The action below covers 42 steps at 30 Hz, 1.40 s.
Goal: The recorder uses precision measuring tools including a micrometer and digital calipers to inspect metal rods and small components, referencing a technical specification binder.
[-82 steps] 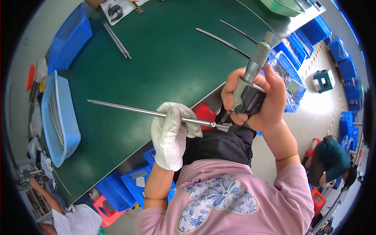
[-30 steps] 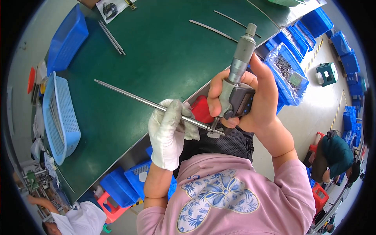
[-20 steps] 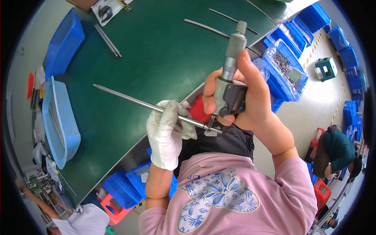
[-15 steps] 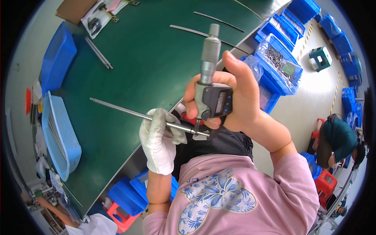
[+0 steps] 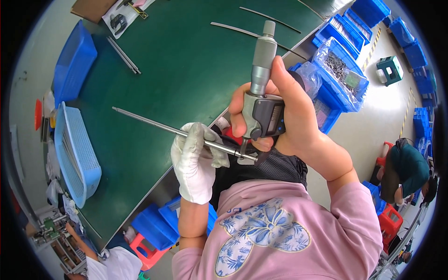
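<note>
Holding slim shiny metal rod [image 5: 154, 123] | round-barrelled micrometer [image 5: 265, 112] | hands [image 5: 192, 161] [image 5: 293, 122]: left fabric-gloved, right bare

Micrometer [image 5: 257, 91] at right end of rod [image 5: 149, 121], basket [image 5: 84, 140] on left of table [image 5: 154, 88], bins [image 5: 332, 122] beyond

A dark green counter [image 5: 161, 81] is stretching across the view. Two slim metal rods [image 5: 122, 55] are lying side by side at the upper left, near a white sheet [image 5: 130, 21]. A blue bin [image 5: 77, 60] and a light-blue perforated basket [image 5: 86, 147] are standing along the left edge. Two thin strips [image 5: 232, 27] are lying apart near the top.
</note>
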Motion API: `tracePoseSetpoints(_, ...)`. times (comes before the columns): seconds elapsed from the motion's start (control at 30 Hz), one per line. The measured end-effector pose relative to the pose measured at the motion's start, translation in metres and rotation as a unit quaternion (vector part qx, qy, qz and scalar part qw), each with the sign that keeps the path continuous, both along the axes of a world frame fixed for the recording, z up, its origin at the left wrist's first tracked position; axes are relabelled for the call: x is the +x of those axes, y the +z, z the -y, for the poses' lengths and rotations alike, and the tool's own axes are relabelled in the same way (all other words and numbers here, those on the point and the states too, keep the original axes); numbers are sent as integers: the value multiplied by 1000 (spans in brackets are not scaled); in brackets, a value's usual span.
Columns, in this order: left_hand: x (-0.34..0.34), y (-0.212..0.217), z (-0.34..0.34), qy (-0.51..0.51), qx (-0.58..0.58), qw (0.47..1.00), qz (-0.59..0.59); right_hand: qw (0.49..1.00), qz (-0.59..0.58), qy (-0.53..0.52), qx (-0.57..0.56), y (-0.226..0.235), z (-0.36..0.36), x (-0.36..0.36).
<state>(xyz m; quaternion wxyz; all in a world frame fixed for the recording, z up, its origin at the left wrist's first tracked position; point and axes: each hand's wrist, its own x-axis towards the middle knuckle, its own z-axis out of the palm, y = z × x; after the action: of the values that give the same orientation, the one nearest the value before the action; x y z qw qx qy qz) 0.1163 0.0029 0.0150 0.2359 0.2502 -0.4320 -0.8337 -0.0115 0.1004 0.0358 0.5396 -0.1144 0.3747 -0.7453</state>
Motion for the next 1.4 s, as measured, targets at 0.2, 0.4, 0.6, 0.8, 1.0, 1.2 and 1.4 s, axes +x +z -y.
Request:
tracePoseSetpoints(0.2,-1,2,-2,9,-19,1000,19,999,35,8,-15,-1,0,-2)
tracePoseSetpoints(0.4,-3,2,-3,12,-22,1000,18,998,54,-4,-25,-1,-2,-2)
tracePoseSetpoints(0.6,-4,2,-3,6,-13,1000,14,999,30,-1,-24,-2,-4,-4)
tracePoseSetpoints(0.8,-5,4,-3,10,-7,999,31,999,37,1,-20,-5,-3,-4)
tracePoseSetpoints(1.0,-6,3,-5,18,-27,999,32,997,61,2,-54,-5,-3,-5)
tracePoseSetpoints(1.2,-4,1,-1,-10,3,1000,2,999,38,-1,-11,-3,-3,-4)
tracePoseSetpoints(1.4,-3,-1,0,4,19,1000,9,1000,22,12,-3,0,-2,-5)
